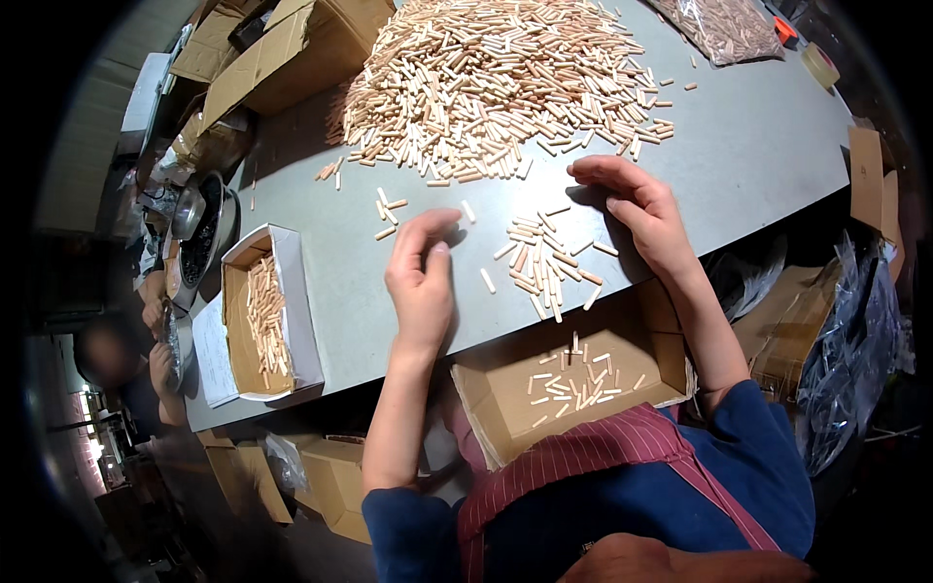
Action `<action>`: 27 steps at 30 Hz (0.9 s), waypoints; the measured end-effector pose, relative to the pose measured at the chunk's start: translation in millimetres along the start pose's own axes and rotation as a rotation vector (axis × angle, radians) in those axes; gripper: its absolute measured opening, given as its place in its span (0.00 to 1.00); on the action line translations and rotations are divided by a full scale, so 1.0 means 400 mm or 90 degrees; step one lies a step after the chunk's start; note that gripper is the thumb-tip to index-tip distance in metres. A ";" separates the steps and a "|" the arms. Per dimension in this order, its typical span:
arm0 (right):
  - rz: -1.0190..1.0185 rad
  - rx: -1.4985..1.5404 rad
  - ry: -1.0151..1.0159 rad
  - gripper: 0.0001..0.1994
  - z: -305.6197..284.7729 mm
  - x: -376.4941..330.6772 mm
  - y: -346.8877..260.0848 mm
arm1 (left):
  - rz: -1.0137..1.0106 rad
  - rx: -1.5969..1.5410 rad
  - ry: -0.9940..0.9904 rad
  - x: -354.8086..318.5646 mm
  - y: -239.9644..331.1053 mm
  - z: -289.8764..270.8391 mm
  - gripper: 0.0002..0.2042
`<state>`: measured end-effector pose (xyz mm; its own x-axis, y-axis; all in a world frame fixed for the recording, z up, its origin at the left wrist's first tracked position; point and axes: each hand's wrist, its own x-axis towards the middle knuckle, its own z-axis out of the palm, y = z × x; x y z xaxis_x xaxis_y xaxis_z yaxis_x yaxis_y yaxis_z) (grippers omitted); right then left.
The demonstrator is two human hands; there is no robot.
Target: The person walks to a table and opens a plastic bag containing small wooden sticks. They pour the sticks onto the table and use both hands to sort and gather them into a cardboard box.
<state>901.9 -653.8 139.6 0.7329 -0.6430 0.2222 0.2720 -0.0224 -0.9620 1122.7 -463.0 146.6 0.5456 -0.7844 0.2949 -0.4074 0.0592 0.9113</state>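
Note:
My left hand (423, 277) is over the grey tabletop with its fingers loosely curved and apart, holding nothing. A slightly blurred wooden dowel (467, 211) lies just off its fingertips. On the other side, my right hand (639, 206) is open, its fingers stretched toward the large heap of short wooden dowels (486, 83). Between the two hands is a small loose group of dowels (544, 255) near the table's front edge. Below that edge, against my apron, an open cardboard box (505, 364) holds scattered dowels.
On the left of the table (340, 253) stands a white box (303, 321) with more dowels. Cardboard boxes (292, 73) crowd the far left. A clear bag of dowels (724, 29) and a tape roll (821, 68) sit far right. Another person's hand (160, 360) shows at left.

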 end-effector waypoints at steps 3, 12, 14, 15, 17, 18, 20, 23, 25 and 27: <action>-0.049 -0.174 -0.005 0.31 -0.002 -0.003 0.006 | 0.080 0.207 -0.045 0.000 0.020 0.010 0.22; -0.068 -0.401 -0.214 0.22 0.014 0.000 -0.019 | 0.213 0.314 -0.170 0.007 0.016 0.032 0.28; -0.087 -0.452 -0.280 0.22 0.019 0.005 -0.024 | 0.192 0.258 -0.209 0.003 0.024 0.034 0.28; -0.089 -0.429 -0.310 0.23 0.018 0.004 -0.030 | 0.181 0.229 -0.229 0.000 0.028 0.034 0.28; -0.093 -0.379 -0.371 0.23 0.015 -0.003 -0.041 | 0.171 0.186 -0.304 -0.017 0.041 0.021 0.27; -0.089 -0.335 -0.379 0.22 0.010 -0.013 -0.046 | 0.163 0.165 -0.340 -0.028 0.049 0.010 0.27; 0.096 -0.115 -0.415 0.21 -0.019 -0.032 -0.084 | 0.091 -0.011 -0.465 -0.038 0.078 -0.034 0.22; 0.239 0.215 -0.213 0.19 -0.032 -0.090 -0.082 | -0.077 -0.209 -0.392 -0.082 0.071 -0.079 0.19; 0.105 0.252 -0.025 0.18 -0.030 -0.069 -0.039 | -0.118 -0.193 -0.155 -0.096 0.050 -0.091 0.18; 0.086 0.240 0.071 0.20 -0.036 -0.046 -0.026 | 0.030 0.207 -0.045 -0.036 0.009 -0.139 0.20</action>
<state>876.4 -652.8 143.2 0.7113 -0.7005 0.0587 0.4021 0.3370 -0.8513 1153.9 -417.2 161.6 0.4728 -0.8271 0.3038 -0.6499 -0.0945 0.7541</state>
